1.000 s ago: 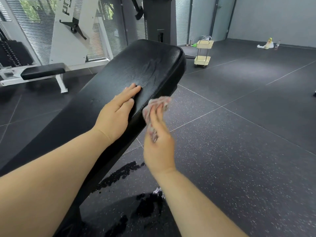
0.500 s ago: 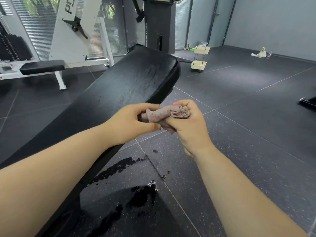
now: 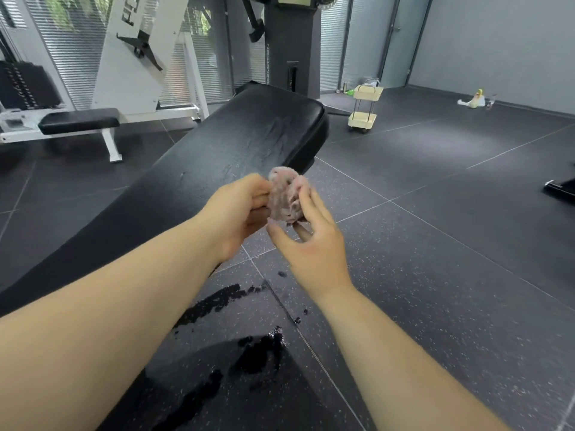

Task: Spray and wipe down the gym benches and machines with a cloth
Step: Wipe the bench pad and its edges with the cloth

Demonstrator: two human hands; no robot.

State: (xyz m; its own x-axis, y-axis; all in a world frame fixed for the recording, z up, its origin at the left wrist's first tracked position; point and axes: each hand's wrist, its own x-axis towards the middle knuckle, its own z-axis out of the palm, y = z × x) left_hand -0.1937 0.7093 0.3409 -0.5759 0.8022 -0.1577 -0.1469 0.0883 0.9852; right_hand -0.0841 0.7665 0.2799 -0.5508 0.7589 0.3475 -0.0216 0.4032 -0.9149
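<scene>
Both arms are uncovered: the left forearm and right forearm run bare behind each wrist, with skin showing all the way back. The left hand and right hand are bare as well, fingers blurred.

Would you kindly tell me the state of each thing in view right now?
cloth: bunched, held up between both hands.
left hand: grips the cloth.
right hand: straight fingers touch the cloth.
bench pad: streaked, untouched.
floor: dark wet patches near the bench pad.
</scene>
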